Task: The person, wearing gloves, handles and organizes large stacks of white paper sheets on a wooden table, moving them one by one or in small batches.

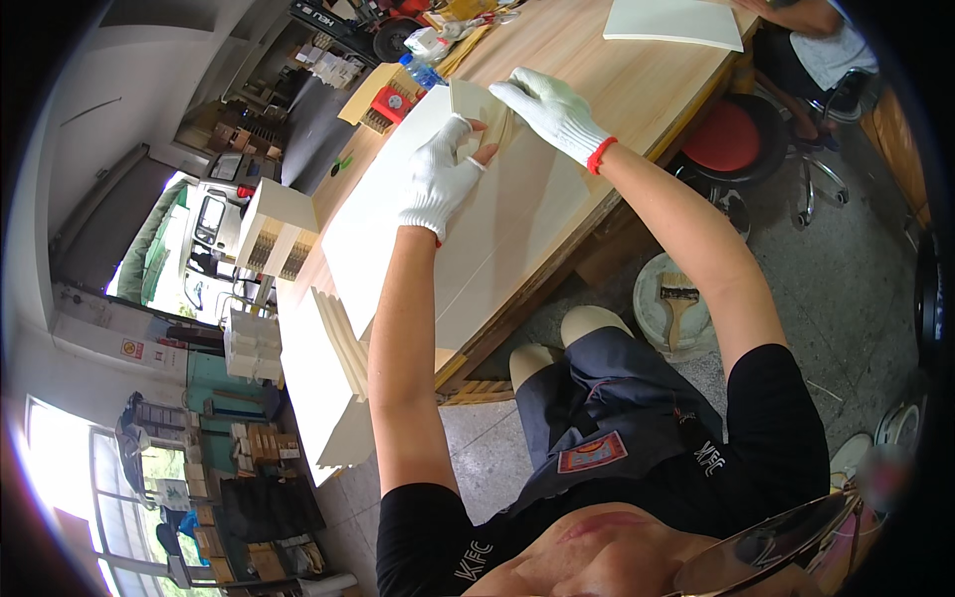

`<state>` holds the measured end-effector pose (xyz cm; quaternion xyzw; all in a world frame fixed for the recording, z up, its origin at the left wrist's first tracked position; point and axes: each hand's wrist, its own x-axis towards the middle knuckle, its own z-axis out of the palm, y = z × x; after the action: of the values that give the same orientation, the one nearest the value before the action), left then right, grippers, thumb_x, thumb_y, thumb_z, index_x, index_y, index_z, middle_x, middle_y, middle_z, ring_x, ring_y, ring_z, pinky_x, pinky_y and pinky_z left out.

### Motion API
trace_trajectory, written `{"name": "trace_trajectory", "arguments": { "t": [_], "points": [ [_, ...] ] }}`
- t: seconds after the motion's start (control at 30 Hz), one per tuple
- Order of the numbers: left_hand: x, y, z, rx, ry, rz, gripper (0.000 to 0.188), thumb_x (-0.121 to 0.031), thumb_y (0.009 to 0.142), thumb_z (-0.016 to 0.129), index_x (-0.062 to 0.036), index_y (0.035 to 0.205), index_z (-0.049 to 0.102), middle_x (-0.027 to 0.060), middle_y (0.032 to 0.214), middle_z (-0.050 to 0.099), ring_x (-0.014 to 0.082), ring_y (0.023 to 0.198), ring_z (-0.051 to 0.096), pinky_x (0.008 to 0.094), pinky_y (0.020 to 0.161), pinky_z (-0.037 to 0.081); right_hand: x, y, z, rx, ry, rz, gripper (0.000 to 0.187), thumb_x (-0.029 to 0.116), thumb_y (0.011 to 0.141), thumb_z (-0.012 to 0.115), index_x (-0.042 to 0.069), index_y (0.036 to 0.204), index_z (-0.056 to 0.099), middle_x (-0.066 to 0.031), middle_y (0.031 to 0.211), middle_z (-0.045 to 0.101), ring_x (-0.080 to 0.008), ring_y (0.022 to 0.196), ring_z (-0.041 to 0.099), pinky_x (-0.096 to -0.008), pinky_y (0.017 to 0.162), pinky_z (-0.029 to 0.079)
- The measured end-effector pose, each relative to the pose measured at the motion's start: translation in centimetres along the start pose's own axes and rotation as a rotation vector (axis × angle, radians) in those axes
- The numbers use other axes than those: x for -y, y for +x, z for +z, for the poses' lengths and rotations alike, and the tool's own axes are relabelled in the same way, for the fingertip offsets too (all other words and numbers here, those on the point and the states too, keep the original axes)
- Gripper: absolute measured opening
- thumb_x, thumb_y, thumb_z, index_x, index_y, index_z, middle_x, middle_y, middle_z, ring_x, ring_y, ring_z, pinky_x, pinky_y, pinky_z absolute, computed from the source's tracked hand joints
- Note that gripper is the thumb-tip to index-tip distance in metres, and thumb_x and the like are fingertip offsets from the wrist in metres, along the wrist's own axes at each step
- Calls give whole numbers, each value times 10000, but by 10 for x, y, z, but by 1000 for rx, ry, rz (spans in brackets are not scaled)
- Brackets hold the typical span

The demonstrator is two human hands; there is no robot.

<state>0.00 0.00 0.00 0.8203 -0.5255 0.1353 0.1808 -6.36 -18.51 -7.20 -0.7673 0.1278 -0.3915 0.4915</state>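
My left hand [436, 181], in a white knitted glove with bare thumb and fingertip showing, rests over a large white sheet [373, 209] on the table. Its thumb and forefinger are apart, beside a small cream folded board [471, 102]. My right hand [549, 111], in a white glove with a red cuff, has its fingers closed at the upper right edge of that board. Part of the board is hidden by the hands. Another pale sheet [497, 274] lies under my arms, nearer to me.
A stack of white boards [328, 383] stands at the table's left end, with a cream block stack [279, 229] beyond. A red box [391, 103] and blue bottle [423, 72] lie farther off. On the right are a red stool [718, 136] and a bucket lid with a brush [678, 298]; another person sits at upper right.
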Motion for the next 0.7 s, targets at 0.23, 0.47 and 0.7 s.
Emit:
{"name": "trace_trajectory", "arguments": {
  "t": [0.23,0.47,0.7],
  "points": [
    [-1,-3,4,-1,-85,-63,346,-284,862,760,-140,1166,679,103,1105,722,276,1014,669,376,912,504,0,-4,-1,-7,-8,-11,475,554,972,541,91,888,604,-81,749,605,-278,708,570,-392,681,452],
    [10,-1,10,-125,-24,93,310,-222,938,613,-193,1241,674,136,1051,705,279,977,669,379,900,499,10,-3,-5,67,38,111,490,586,942,573,100,925,628,-50,783,634,-225,731,593,-361,712,470],
    [5,1,4,-17,-37,-6,261,-257,926,645,-151,1163,673,133,1044,724,284,996,682,360,887,510,5,-4,-1,-6,75,69,442,524,953,616,94,860,576,6,724,494,-117,690,445,-304,681,414]
  ]
}}
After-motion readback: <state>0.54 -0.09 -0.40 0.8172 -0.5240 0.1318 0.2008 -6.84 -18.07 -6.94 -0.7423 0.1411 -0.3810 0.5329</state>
